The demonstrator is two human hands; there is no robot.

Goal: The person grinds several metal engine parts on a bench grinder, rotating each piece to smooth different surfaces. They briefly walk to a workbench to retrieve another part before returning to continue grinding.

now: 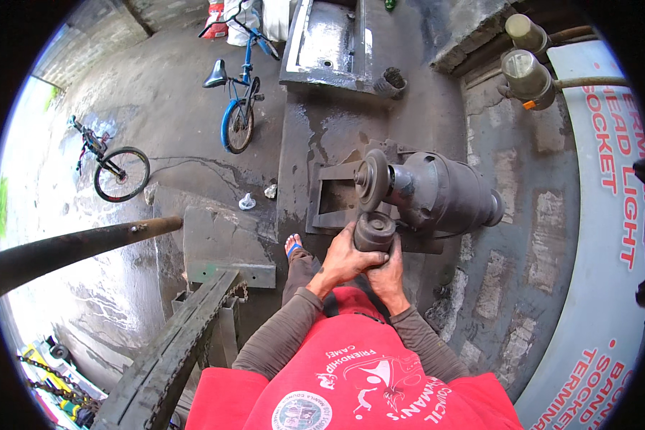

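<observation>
1. Concrete floor (183, 89), grimy, wet patches.
2. Blue bike (246, 75) & dark bike (110, 165), both off to L.
3. Grinder (437, 190), grey; round wheel (371, 180) at its L end.
4. Cylinder (374, 235), dark metal, 1 pc: just this side of wheel; contact can't be told.
5. L hand (345, 256): fingers curled round cyl.'s L side.
6. R hand (388, 276): clasping cyl.'s R side, just beside L hand.

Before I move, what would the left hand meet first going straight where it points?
Beyond the dark cylindrical part it holds, the left hand would probably meet the round wheel first; depth is unclear.
</observation>
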